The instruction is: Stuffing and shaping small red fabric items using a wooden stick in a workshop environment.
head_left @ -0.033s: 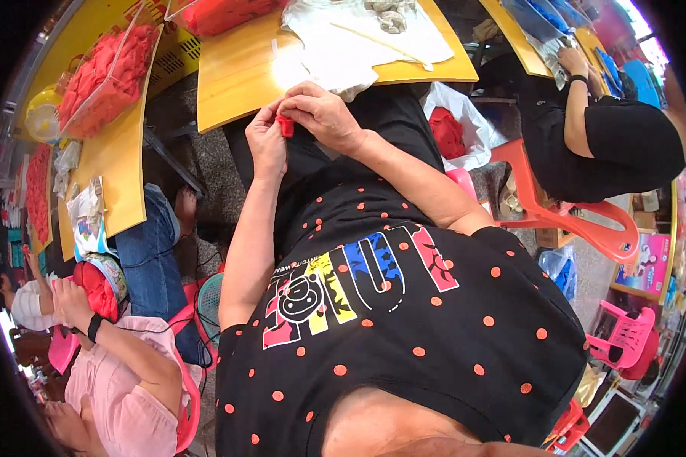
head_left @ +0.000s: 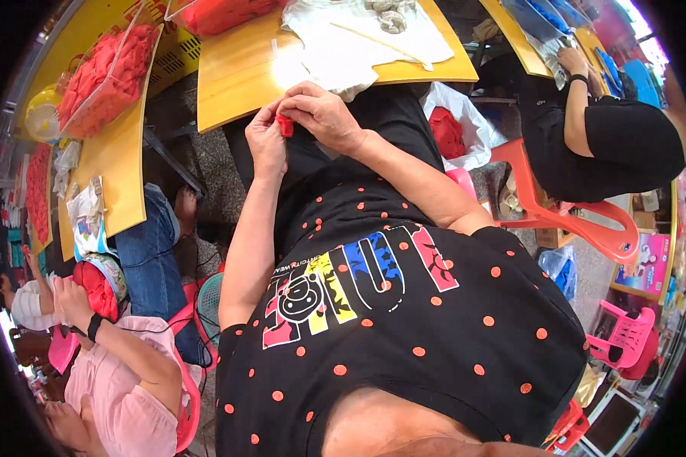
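Observation:
A small piece of red fabric (head_left: 286, 126) is pinched between my two hands, just below the near edge of the wooden table (head_left: 232, 80). My left hand (head_left: 267, 145) closes on it from the left with thumb and fingertips. From the right, the bent fingers of my right hand (head_left: 325, 116) meet the same piece. Most of the fabric is hidden by the fingers; only a short red end hangs beneath them. Past my hands, a white cloth (head_left: 324, 61) is spread on the tabletop, with a thin stick (head_left: 381, 46) lying across it.
A clear bin of red fabric pieces (head_left: 110, 72) stands on the left table. A white bag (head_left: 476, 137) holding red fabric is on the floor, near an orange plastic chair (head_left: 537, 206). Co-workers sit on both sides, one in pink (head_left: 126, 373), one in black (head_left: 625, 148).

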{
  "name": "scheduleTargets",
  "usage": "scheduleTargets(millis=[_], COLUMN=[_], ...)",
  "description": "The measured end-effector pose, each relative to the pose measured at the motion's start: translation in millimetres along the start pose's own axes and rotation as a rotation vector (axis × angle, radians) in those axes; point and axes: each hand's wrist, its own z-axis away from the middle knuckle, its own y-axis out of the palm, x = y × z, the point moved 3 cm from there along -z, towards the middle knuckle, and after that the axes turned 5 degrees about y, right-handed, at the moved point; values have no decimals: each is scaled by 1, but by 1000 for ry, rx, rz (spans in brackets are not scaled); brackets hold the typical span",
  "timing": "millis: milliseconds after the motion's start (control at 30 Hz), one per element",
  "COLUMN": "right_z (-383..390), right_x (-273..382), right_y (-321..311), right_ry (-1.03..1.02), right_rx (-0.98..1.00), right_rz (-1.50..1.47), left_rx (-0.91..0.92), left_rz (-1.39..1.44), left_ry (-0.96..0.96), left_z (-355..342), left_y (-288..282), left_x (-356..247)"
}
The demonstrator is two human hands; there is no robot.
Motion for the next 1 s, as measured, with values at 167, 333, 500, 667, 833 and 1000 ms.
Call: scheduleTargets(millis=[167, 333, 500, 667, 833, 1000], right_z=[-4, -1, 1, 0, 2, 4], right_x=[5, 5, -6, 0, -6, -2], right_y=[-7, -8, -6, -7, -6, -3], right_ry=[-24, 84, 9, -58, -45, 47], right_rx=[-99, -65, -95, -74, -27, -28], right_rz=[-40, 37, 77, 66, 70, 26], left_rx=[-55, -68, -95, -108, -63, -111], left_rz=[254, 405, 363, 285, 0, 198], left_ry=[-43, -132, -146, -26, 99, -80], left_z=[-4, -4, -1, 0, -3, 0], left_y=[-6, -10, -5, -3, -11, -6], left_x=[8, 10, 12, 8, 5, 3])
